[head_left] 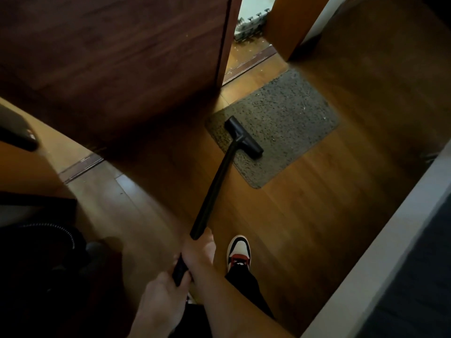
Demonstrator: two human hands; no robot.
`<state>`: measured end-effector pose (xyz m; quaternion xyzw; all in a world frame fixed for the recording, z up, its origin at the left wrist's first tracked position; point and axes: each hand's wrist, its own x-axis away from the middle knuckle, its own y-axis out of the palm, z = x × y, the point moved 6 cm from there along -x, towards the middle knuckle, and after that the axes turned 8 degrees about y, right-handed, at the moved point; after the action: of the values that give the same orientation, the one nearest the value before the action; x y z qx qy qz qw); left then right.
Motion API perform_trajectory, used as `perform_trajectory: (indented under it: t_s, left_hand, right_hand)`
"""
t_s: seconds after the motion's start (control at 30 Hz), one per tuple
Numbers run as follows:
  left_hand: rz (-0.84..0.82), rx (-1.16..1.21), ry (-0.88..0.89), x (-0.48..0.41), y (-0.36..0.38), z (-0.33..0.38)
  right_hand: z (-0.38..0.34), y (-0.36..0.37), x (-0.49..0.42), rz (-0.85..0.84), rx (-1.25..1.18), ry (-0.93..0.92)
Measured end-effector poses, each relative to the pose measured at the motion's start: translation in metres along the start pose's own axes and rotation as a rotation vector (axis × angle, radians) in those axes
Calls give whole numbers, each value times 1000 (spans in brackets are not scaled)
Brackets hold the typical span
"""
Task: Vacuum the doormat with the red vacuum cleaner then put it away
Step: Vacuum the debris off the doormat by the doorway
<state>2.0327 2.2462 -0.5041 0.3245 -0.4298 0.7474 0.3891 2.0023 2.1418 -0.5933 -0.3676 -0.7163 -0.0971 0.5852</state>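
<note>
A speckled grey doormat (280,123) lies on the wooden floor in front of a doorway. The black floor nozzle (244,137) of the vacuum rests on the mat's near left part. A long black wand (214,189) runs from the nozzle back to my hands. My right hand (199,250) grips the wand higher up. Just behind it, my left hand (166,289) grips the wand's lower end. The vacuum's ribbed hose (48,228) and dark body sit in shadow at the lower left; its colour is hard to make out.
A dark wooden door (117,57) stands open at the left of the mat. The doorway threshold (251,64) has small debris. My foot in a red, white and black shoe (239,252) is on the floor. A pale ledge (378,252) runs along the right.
</note>
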Motion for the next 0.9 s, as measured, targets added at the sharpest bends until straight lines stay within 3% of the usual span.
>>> perform_trajectory:
  t_s: [0.3, 0.47, 0.6, 0.9]
  left_hand:
    - [-12, 17, 107, -47, 54, 59]
    - [-41, 166, 104, -80, 75, 119]
    - [-45, 98, 129, -92, 88, 150]
    - [17, 157, 143, -85, 90, 127]
  right_hand:
    - [-40, -67, -56, 18, 23, -39]
    - [-88, -116, -84, 32, -35, -44]
    - [-109, -144, -100, 51, -26, -34]
    - [-92, -131, -91, 5, -12, -28]
